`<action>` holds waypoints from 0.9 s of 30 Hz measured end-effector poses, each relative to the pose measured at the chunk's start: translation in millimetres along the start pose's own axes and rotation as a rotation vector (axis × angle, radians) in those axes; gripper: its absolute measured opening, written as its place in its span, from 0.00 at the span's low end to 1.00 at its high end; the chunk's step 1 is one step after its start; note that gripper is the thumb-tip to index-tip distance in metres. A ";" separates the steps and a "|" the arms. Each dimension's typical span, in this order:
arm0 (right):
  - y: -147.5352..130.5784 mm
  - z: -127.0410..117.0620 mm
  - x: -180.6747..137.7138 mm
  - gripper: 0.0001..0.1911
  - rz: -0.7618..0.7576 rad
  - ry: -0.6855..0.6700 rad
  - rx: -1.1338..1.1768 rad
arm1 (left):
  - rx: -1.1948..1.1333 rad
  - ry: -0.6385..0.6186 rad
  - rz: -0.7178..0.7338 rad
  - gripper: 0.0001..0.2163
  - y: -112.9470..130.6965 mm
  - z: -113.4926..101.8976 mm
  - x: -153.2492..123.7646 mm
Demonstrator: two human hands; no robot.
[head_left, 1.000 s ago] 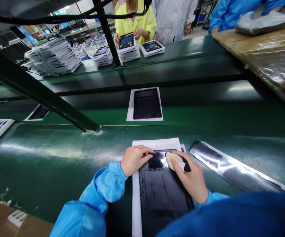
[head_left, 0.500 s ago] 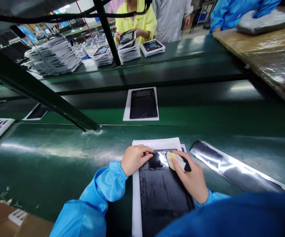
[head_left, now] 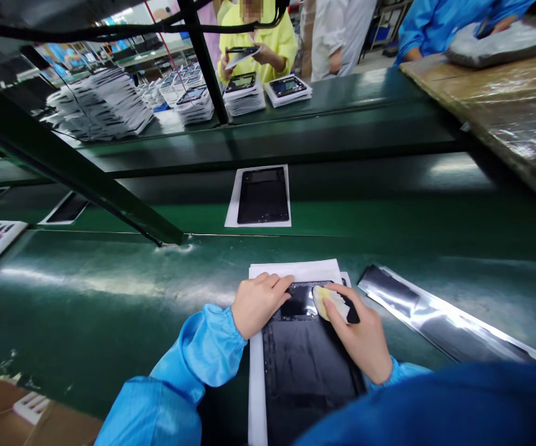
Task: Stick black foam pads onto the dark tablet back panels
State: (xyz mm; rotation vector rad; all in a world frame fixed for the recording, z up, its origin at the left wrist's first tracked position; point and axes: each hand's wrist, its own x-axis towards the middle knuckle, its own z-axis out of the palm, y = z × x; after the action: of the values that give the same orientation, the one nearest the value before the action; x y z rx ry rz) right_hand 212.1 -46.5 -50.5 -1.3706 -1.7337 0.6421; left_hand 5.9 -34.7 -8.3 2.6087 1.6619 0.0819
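A black tablet panel (head_left: 312, 371) lies on a stack of white sheets (head_left: 296, 270), with a shiny dark rectangle (head_left: 299, 301) near its top. My left hand (head_left: 259, 302) rests on the panel's upper left corner, its fingers bent and pressed together at the shiny rectangle's left end. Whatever may be between those fingertips is hidden. In my right hand (head_left: 365, 334) is a rounded black pad with a frayed, yellowish-white face (head_left: 330, 303). Thumb and fingers grip it from both sides, and its edge touches the right part of the shiny rectangle.
Glossy dark film strips (head_left: 439, 310) lie to the right. Beyond, another panel on white paper (head_left: 264, 195) sits on the green belt. A slanting green post (head_left: 110, 192) stands at left. Across the line, a person in yellow (head_left: 281, 43) handles a panel beside stacks (head_left: 244, 99).
My left hand has shifted slightly right and its fingers lie further over the shiny rectangle. My right hand and the pad stay put. The panel on the belt has slid a little left.
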 end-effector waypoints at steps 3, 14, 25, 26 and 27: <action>0.9 -0.1 -0.3 0.10 0.001 0.000 -0.011 | 0.140 0.081 0.006 0.14 -2.5 0.1 -4.6; -2.0 -0.3 0.6 0.11 -0.013 0.000 -0.048 | 0.011 0.216 0.304 0.18 -11.9 18.8 -34.1; -27.1 28.4 6.3 0.13 -0.162 -0.142 -0.181 | -0.004 0.110 0.262 0.21 -14.5 9.9 -38.0; -29.6 31.9 7.3 0.13 -0.184 -0.162 -0.181 | -0.005 0.106 0.265 0.21 -14.7 9.8 -37.4; -30.3 33.0 8.4 0.13 -0.199 -0.175 -0.184 | -0.007 0.106 0.268 0.21 -15.0 9.8 -37.0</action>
State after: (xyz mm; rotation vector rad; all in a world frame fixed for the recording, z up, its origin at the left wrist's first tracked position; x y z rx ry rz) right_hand 167.4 -43.8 -41.9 -1.2727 -2.0825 0.5147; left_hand -22.5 -62.0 -19.8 2.8516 1.3236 0.2384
